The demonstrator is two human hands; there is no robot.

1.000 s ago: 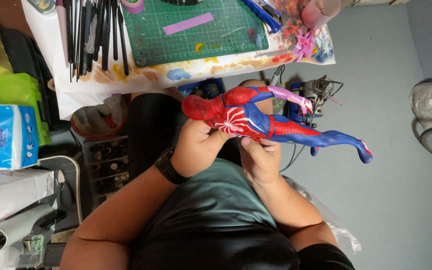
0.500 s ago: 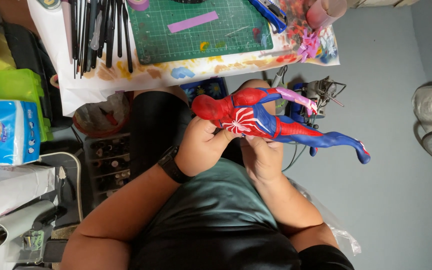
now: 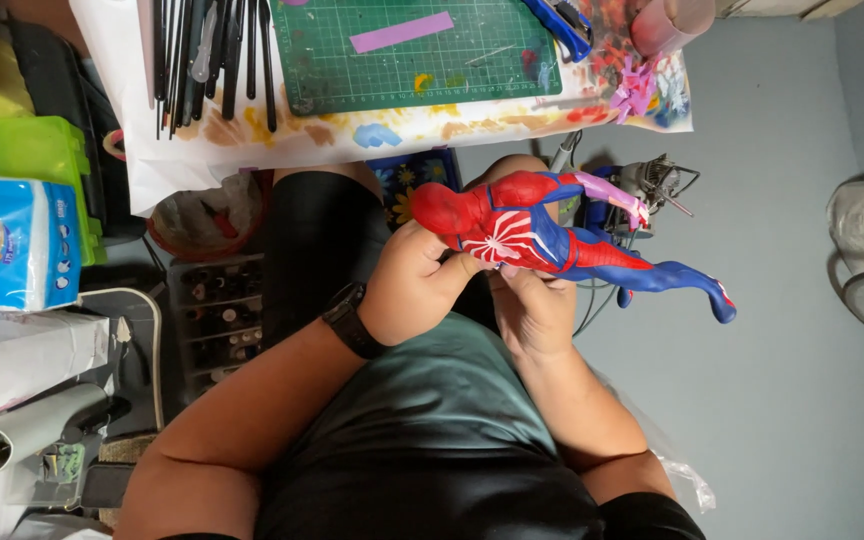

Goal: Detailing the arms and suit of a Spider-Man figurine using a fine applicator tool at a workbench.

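In the middle of the frame, above the person's lap, a red and blue toy figure [image 3: 542, 235] lies on its side, its head toward the left and its legs stretching to the right. The left hand [image 3: 414, 285] is clamped on its head and chest, and the right hand [image 3: 532, 310] is closed under its waist from below. It looks light, stiff and smooth, with thin limbs that seem easy to snap, so the thick trunk is the safest hold; the table [image 3: 152, 160] with a green cutting mat [image 3: 412, 60] and black brushes [image 3: 207, 55] runs across the top.
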